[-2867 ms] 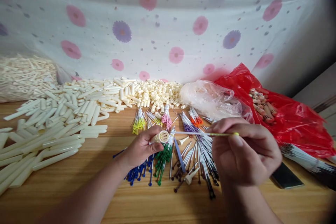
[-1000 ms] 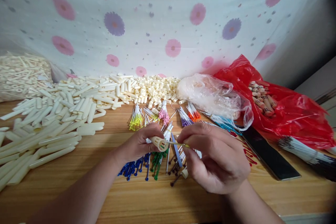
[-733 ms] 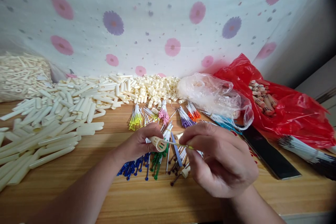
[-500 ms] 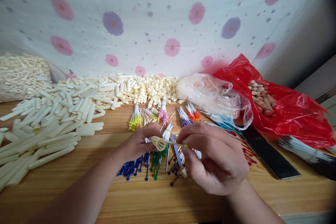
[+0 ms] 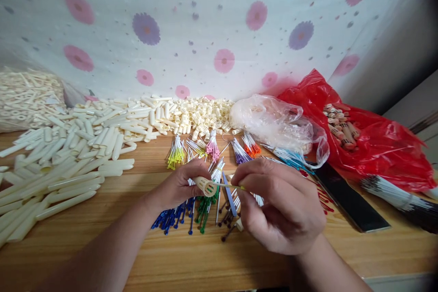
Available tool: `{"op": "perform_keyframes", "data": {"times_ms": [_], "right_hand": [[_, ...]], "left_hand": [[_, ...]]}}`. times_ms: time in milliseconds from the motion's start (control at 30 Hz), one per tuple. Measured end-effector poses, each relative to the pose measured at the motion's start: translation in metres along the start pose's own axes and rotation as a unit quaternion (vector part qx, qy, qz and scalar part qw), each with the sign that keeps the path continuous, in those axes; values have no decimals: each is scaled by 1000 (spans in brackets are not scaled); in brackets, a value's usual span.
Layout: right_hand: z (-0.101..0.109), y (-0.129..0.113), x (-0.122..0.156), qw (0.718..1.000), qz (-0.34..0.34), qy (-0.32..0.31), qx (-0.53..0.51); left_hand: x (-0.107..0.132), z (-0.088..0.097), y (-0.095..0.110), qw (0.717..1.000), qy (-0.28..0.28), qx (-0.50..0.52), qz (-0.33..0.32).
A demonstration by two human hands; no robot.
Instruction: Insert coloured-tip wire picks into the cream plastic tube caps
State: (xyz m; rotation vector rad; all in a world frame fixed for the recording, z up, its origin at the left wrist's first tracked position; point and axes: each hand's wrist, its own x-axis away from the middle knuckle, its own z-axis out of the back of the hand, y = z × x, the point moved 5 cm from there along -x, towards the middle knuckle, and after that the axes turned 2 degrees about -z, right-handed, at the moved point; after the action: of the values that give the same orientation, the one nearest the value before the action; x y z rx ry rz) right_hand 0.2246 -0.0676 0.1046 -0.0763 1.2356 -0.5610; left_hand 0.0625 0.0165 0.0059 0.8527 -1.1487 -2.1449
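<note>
My left hand [image 5: 176, 187] is closed around a cream plastic tube piece [image 5: 206, 187] with a slotted, cage-like end that faces right. Between the thumb and fingers of my right hand [image 5: 282, 205] is a thin white stick with a yellow tip [image 5: 227, 185]. The stick's left end reaches the slotted end; whether it goes inside I cannot tell. Below and behind the hands lie white sticks with blue heads [image 5: 171, 219], green heads [image 5: 205, 214] and brown heads [image 5: 224, 237], partly covered by my right hand.
Long cream tubes [image 5: 75, 155] cover the left side, with short slotted pieces [image 5: 201, 116] at the back. Yellow [image 5: 175, 157], pink [image 5: 212, 148] and orange-headed bundles [image 5: 252, 146] lie mid-table. A clear bag [image 5: 273, 121], red bag [image 5: 383, 146] and black flat bar [image 5: 352, 200] are at right.
</note>
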Motion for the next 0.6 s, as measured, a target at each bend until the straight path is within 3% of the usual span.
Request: {"op": "perform_keyframes", "data": {"times_ms": [167,367,600], "right_hand": [[-4,1,0,1000,16,-21,17],[-8,17,-2,998,-22,-49,13],[-22,36,2,982,-82,-155,64]], "left_hand": [[-2,0,-1,999,7,-44,-9],[2,3,3,996,35,-62,-45],[5,9,13,978,97,-183,-29]]}}
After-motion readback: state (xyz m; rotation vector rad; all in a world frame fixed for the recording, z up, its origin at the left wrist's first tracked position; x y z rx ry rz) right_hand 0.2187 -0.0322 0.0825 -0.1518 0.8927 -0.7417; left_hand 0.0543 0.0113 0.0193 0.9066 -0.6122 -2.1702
